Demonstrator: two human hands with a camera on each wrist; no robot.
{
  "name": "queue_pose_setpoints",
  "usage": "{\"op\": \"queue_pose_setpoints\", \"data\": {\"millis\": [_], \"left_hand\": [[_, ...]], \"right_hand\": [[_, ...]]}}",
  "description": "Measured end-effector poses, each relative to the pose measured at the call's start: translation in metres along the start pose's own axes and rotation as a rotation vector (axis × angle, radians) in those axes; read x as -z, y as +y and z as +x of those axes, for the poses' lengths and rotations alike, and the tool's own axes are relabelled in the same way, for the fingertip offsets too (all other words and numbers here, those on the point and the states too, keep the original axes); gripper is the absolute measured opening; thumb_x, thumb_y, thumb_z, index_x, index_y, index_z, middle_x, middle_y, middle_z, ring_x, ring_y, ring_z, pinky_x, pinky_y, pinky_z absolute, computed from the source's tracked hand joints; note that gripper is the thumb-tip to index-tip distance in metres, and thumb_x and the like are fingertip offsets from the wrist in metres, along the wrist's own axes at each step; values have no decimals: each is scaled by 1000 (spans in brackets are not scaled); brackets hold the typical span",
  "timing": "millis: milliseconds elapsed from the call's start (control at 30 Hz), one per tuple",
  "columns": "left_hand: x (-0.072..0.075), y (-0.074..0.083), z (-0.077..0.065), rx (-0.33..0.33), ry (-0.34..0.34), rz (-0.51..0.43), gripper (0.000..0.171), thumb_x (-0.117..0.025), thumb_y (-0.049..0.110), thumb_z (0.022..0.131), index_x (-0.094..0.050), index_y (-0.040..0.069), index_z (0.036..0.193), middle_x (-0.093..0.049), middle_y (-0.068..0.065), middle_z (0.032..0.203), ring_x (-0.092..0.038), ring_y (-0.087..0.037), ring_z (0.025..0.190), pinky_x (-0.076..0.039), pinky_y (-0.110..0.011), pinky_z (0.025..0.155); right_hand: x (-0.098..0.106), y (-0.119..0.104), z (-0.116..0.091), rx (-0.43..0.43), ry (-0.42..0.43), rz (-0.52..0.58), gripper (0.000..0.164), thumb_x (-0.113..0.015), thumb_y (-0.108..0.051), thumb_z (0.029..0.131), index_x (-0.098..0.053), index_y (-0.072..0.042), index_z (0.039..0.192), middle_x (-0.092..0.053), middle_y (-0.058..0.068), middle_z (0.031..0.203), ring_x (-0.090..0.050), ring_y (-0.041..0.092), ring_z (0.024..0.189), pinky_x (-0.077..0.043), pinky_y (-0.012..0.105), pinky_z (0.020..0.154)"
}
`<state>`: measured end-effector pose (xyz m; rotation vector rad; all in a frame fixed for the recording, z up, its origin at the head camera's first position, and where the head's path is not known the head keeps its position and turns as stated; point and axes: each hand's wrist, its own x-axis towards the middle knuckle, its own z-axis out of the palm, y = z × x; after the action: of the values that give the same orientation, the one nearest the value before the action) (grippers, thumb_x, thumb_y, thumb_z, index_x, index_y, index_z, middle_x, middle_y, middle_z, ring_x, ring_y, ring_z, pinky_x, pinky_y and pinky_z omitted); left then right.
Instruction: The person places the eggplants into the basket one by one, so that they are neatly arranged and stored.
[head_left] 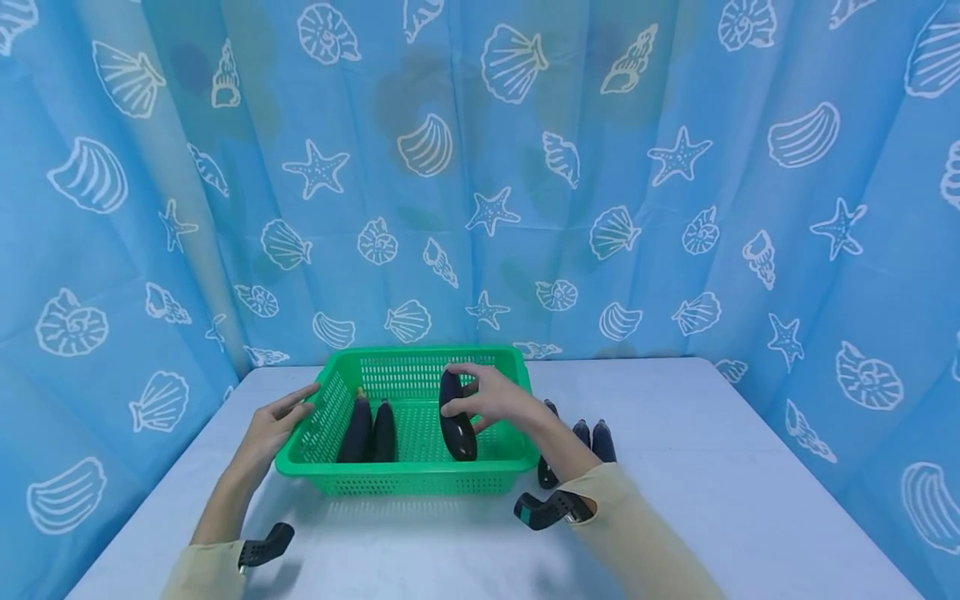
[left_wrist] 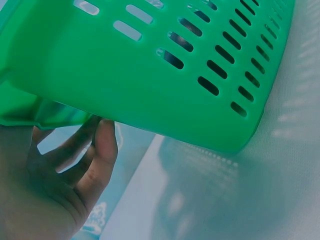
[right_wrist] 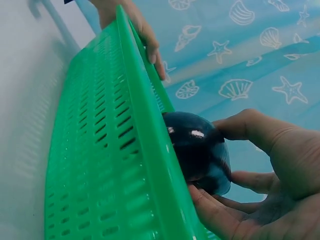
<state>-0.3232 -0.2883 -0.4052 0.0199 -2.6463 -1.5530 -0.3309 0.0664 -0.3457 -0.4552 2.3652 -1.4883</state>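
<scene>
My right hand (head_left: pixel 487 398) grips a dark, glossy eggplant (head_left: pixel 459 429) over the right part of a green plastic basket (head_left: pixel 420 479). In the right wrist view, the thumb and fingers of the right hand (right_wrist: pixel 285 175) wrap the eggplant's rounded end (right_wrist: pixel 197 150) just beside the basket rim (right_wrist: pixel 160 150). At the basket's left side, my left hand (head_left: pixel 270 429) holds the rim; the left wrist view has its bent fingers (left_wrist: pixel 102 150) against the rim's underside. Two eggplants, one left (head_left: pixel 357 429) and one right (head_left: pixel 385 433), lie side by side inside the basket's left part.
Right of the basket, on the white table (head_left: pixel 720 467), lie a few more eggplants (head_left: pixel 602 442), partly hidden by my right forearm. A blue curtain (head_left: pixel 480 167) with white shells and starfish hangs behind and at both sides.
</scene>
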Motion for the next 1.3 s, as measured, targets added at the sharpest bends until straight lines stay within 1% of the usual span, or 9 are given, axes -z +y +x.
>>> {"op": "queue_pose_setpoints", "data": {"millis": [200,367,600,733,1033,1167,1300], "left_hand": [[1,-1,-1,-8,3,-6,57,-46,44,102,-39,18,152,-30,-17,160,-26,-41,148,-25,-59,118],[0,-2,-1,6,4,-5,57,-46,45,102,-38,19,152,-29,-15,161,-26,-41,148,-26,-59,118],[0,-2,0,1,3,-4,56,-46,44,102,-38,18,152,-29,-16,161,-25,-40,148,-25,-60,118],[0,-2,0,1,2,-3,56,-46,44,102,-39,18,152,-29,-16,160,-26,-40,148,-25,-59,118],[1,0,1,-14,1,-15,57,-47,44,102,-39,17,151,-30,-16,160,-28,-40,147,-28,-59,118],[1,0,0,-7,0,-10,55,-46,42,103,-39,18,152,-30,-17,160,-27,-40,147,-27,-59,118],[0,0,0,5,0,-7,54,-46,41,103,-39,18,152,-30,-16,160,-27,-40,148,-26,-58,118]], "right_hand": [[-8,0,7,-14,-10,28,75,-76,-21,85,-40,-21,150,-63,18,118,-70,24,87,-62,40,68],[-15,1,13,-31,-19,48,75,-76,-18,85,-39,-20,150,-62,19,118,-70,25,85,-62,40,67],[-29,0,19,-45,-30,15,73,-77,-20,84,-42,-21,149,-62,17,120,-69,26,84,-62,40,67],[-35,-2,23,-58,-20,23,73,-77,-19,84,-42,-21,149,-63,16,119,-69,26,85,-62,40,68],[-47,-10,29,-69,-29,38,74,-77,-17,84,-42,-20,149,-65,13,110,-69,28,85,-62,42,68],[-52,-12,31,-82,-29,38,74,-77,-15,84,-42,-19,148,-65,14,109,-70,28,84,-62,43,68],[-58,-13,33,-103,-19,41,75,-78,-14,83,-42,-17,148,-64,16,112,-69,29,86,-62,44,69]]}}
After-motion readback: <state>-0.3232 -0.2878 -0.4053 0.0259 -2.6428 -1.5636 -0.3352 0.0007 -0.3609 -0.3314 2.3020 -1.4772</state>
